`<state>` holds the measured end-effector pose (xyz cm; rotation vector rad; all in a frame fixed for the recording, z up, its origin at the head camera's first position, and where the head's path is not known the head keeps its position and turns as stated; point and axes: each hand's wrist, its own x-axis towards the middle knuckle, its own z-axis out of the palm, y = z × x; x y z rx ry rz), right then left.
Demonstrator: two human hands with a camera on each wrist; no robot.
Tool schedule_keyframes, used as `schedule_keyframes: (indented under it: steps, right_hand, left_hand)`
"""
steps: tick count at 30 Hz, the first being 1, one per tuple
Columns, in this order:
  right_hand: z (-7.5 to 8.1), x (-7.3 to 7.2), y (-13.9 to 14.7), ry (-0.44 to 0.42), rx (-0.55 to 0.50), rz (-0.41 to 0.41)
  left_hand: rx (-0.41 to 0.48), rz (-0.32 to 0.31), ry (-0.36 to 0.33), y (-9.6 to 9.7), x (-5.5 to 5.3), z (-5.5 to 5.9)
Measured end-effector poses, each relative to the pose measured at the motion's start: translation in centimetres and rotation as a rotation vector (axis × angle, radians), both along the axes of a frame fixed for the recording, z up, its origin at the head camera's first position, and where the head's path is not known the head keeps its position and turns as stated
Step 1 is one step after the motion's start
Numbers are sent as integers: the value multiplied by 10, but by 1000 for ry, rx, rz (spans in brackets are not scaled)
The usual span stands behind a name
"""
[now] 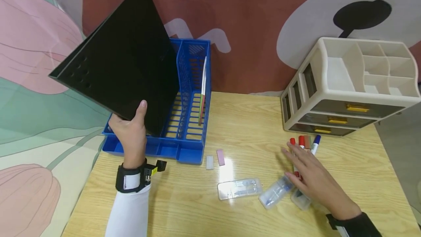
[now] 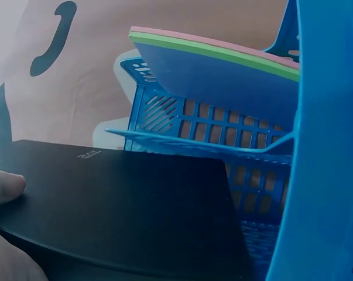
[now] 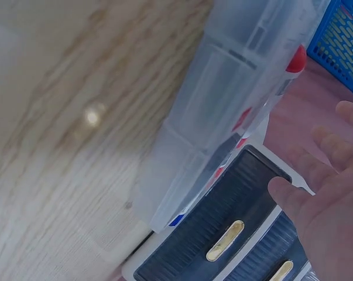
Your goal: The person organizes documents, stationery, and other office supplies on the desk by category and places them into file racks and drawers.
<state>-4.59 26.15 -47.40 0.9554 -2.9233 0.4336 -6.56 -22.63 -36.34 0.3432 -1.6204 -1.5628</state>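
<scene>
My left hand (image 1: 129,132) grips the lower edge of a large black folder (image 1: 128,57), thumb on its near face. The folder leans at a slant, its lower corner inside the left part of a blue desktop rack (image 1: 190,151). Small pale lettering shows on it in the left wrist view. My right hand (image 1: 315,178) hovers with fingers extended over several markers (image 1: 301,141) and clear plastic cases. One clear case (image 1: 300,199) lies partly under that hand, another (image 1: 275,192) beside its thumb, and a third (image 1: 240,188) farther left.
Thin pink, green and white pads (image 1: 203,90) stand in the rack's right section. A grey eraser (image 1: 209,162) and a pink eraser (image 1: 220,157) lie before the rack. A cream drawer organizer (image 1: 342,87) stands at the back right. Patterned cloth (image 1: 243,57) hangs behind the table.
</scene>
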Motion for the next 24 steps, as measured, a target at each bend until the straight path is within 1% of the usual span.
schedule_keyframes:
  steps: [4,6,9,11,14,16,20,24]
  right_hand:
    - [1,0,0,3,0,1]
    - [1,0,-1,1,1,1]
    - [2,0,0,-1,1,0]
    - [3,0,0,3,-1,3]
    - [3,0,0,14,-7,8]
    - [3,1,1,19,-8,12]
    - [3,1,1,25,-2,8]
    - [2,3,1,28,11,0]
  left_hand:
    - [-25,-4,-27,6,-3,4]
    - [-29,-18,-22,10,-4,5]
    - [-4,-42,-15,14,-6,4]
    - [5,-50,-9,14,-8,-1]
    - [17,-62,1,12,-13,-13]
    - [1,-67,1,10,-15,-21]
    - [-15,-62,-14,11,-16,-31]
    - [-18,-55,-49,13,-15,-38]
